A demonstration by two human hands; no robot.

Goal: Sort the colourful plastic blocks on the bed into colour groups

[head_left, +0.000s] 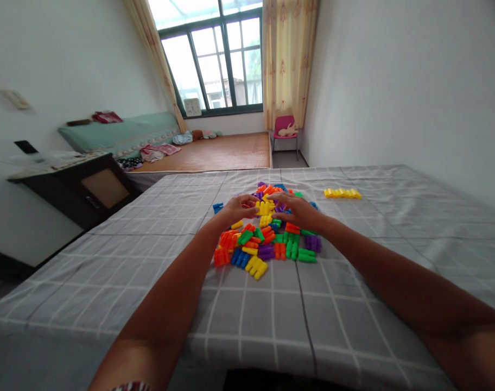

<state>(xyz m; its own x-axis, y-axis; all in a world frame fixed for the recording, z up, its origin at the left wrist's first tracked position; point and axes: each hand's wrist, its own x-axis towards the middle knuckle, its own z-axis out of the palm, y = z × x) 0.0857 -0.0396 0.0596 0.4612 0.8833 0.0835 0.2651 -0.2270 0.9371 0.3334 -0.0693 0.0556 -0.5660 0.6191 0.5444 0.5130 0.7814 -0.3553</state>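
On checked cloth [272, 320], half-curled left hand [238, 209] and right hand [298, 210] hold yellow blocks [264, 208].

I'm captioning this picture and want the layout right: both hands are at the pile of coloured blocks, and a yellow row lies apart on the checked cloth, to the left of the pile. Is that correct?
Not quite: the yellow row lies to the right of the pile, as the head view shows. It does lie apart on the checked cloth, and the left hand and right hand are at the pile.
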